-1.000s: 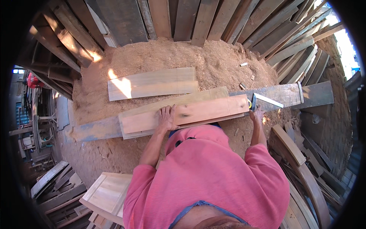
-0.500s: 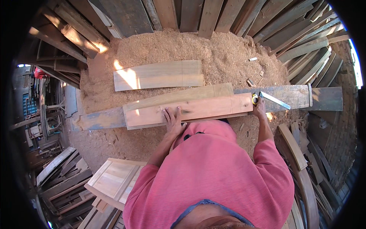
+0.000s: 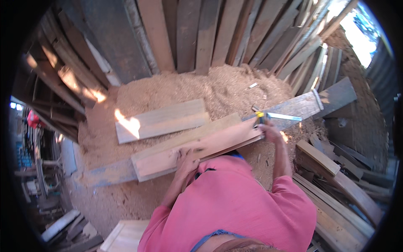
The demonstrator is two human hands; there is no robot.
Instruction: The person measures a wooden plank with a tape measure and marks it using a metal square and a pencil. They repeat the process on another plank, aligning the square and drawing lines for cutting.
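Observation:
My left hand point(image 3: 186, 160) lies on the near edge of a pinkish wooden board point(image 3: 205, 148), its fingers spread over the top face. That board rests on a paler board point(image 3: 168, 148), which shows along the far side. My right hand point(image 3: 269, 130) is at the right end of the pinkish board, closed round a yellow-and-black tape measure point(image 3: 260, 115); blur softens the fingertips. Just right of the tape measure, a metal square's blade point(image 3: 284, 117) lies on the long grey plank point(image 3: 294, 108) that passes beneath the boards.
Another pale board point(image 3: 168, 121) lies on the sawdust point(image 3: 151, 90) beyond. Upright planks point(image 3: 187, 38) lean along the far side. More timber point(image 3: 331, 168) is piled at the right, and a panelled wooden piece point(image 3: 126, 235) sits at the lower left.
The view has tilted and turned, so the boards now slant upward to the right. The tape measure has turned from showing its round face to standing edge-up in my right hand. My left hand stays on the board.

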